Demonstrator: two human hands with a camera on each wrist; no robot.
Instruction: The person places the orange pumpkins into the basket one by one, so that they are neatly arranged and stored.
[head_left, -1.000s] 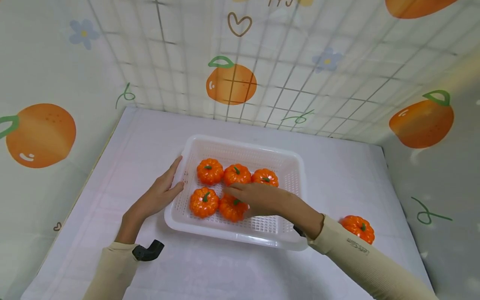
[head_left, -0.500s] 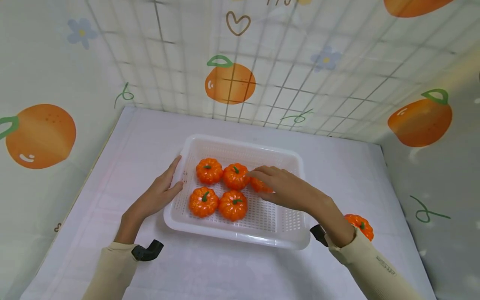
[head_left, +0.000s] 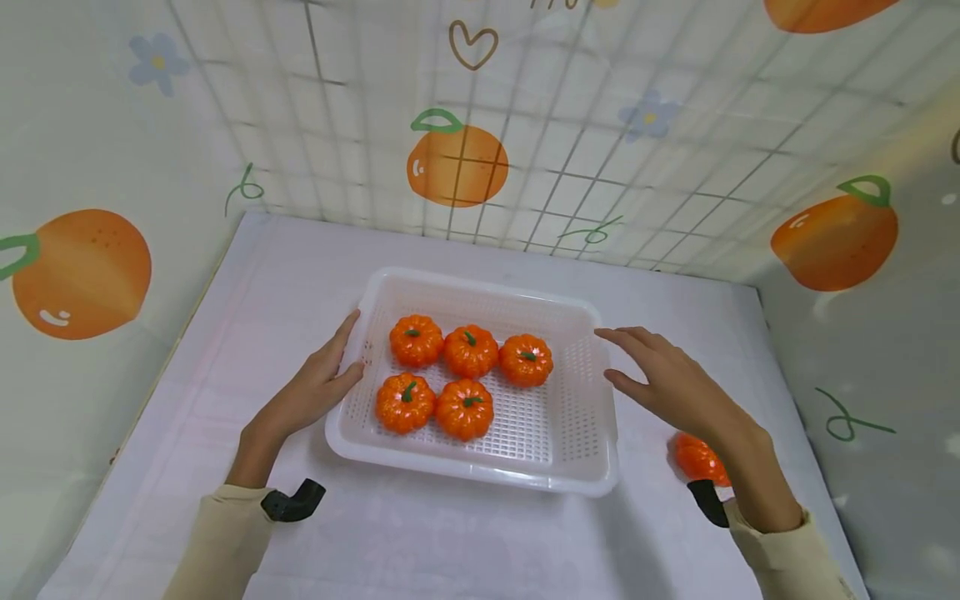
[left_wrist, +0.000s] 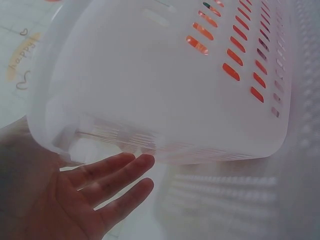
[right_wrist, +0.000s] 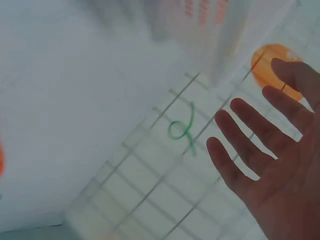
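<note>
A white perforated plastic basket (head_left: 480, 472) stands on the table, holding several small orange pumpkins with green stems. Three form the back row, among them a pumpkin (head_left: 526, 361) on the right; two sit in front, including a pumpkin (head_left: 464, 410). My left hand (head_left: 311, 390) is at the basket's left end, fingers extended along its outer wall. Just outside the right rim hovers my right hand (head_left: 671, 379), its fingers spread and holding nothing; the right wrist view shows its palm (right_wrist: 287, 185) bare. Another pumpkin (head_left: 697, 458) lies on the table, partly hidden by the right wrist.
A white cloth covers the table (head_left: 420, 542). Behind it rises a grid-lined back wall (head_left: 555, 167) with printed oranges and flowers. Printed side walls (head_left: 67, 400) border the table on both sides.
My right hand has moved off the pumpkins, across the back-right one, and out to the right of the basket. The pumpkins inside are now uncovered. The left hand stays put.
</note>
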